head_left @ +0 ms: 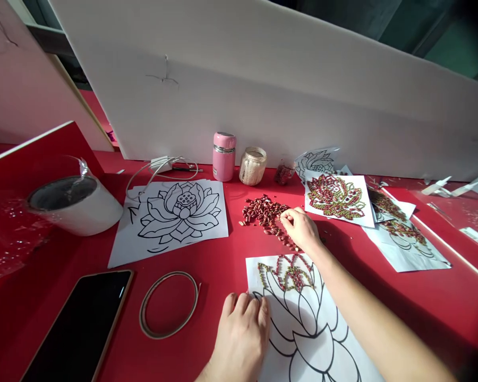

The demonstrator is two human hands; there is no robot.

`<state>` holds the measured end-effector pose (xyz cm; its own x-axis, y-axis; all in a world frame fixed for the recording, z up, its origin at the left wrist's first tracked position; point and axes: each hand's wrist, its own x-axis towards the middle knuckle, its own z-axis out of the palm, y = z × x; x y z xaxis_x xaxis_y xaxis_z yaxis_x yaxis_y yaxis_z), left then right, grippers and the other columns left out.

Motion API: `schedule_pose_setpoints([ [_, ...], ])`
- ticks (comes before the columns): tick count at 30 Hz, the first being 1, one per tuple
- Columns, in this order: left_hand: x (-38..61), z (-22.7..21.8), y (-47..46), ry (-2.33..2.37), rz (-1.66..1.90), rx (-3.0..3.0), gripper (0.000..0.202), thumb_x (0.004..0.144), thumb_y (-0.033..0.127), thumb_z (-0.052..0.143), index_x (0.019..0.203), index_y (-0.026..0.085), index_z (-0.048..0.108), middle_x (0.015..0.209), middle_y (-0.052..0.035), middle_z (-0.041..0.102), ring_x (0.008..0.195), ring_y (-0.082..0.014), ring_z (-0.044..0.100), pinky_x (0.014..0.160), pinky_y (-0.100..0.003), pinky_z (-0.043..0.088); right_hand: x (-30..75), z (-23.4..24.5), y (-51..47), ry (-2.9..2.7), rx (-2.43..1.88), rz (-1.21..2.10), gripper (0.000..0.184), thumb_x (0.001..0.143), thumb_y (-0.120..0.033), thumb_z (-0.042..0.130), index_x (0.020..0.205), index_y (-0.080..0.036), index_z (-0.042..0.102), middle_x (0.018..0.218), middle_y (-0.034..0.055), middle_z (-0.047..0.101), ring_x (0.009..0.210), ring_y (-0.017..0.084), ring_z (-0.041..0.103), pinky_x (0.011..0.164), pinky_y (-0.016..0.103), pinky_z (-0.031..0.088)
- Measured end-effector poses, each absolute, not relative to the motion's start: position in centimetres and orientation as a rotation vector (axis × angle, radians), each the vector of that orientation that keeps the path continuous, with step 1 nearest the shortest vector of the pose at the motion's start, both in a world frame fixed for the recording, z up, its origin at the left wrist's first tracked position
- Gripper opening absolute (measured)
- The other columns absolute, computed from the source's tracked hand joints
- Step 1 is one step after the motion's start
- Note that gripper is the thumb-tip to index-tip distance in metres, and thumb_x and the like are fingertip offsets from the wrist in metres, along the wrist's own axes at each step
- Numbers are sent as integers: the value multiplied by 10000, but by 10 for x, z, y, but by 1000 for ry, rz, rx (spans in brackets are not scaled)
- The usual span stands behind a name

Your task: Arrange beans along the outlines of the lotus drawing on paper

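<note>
My right hand [300,227] reaches over a pile of red beans [263,211] on the red table, its fingers pinched together at the pile's near edge. What they pinch is too small to see. My left hand [242,331] rests curled on the left edge of a lotus line drawing [302,323]. Rows of red and green beans fill the top petals of that drawing.
A blank lotus drawing [175,212] lies at the left, finished bean pictures [334,197] at the right. A pink flask [223,156] and a glass jar [253,165] stand by the white board. A large tape roll [74,204], a thin ring [169,303] and a phone [82,329] lie near left.
</note>
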<state>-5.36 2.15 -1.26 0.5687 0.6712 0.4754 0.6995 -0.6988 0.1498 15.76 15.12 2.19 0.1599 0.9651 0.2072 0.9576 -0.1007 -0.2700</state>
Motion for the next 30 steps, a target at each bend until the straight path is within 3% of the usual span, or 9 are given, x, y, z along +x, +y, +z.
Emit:
schedule_pose_setpoints([
  [7,-53,-12,22,-1184,-808,-2730,210,744,120,522,949,124,561,712,-27,573,655,-167,466,665,-337,328,150,23,162,-1933,-2222,-32,193,787,-272,433,685,-220,589,771,30,559,691,143,530,577,249,333],
  [17,-54,-2,22,-1232,-627,-2814,233,755,111,519,986,121,548,692,-22,535,667,-170,462,653,-331,340,151,25,155,-1960,-2334,-38,250,834,-260,344,809,-182,580,865,92,566,830,203,552,656,288,366],
  [23,-54,-1,21,-1225,-630,-2822,214,767,117,510,977,117,553,684,-21,524,665,-170,457,650,-333,342,152,25,157,-1953,-2278,-8,215,817,-244,370,785,-176,572,864,106,560,853,229,542,700,323,381],
  [30,-54,0,22,-1225,-632,-2831,221,766,115,506,981,116,555,689,-25,529,664,-170,456,653,-337,343,146,39,134,-1876,-2068,105,175,843,-252,358,824,-190,521,856,60,542,806,153,528,704,267,421],
])
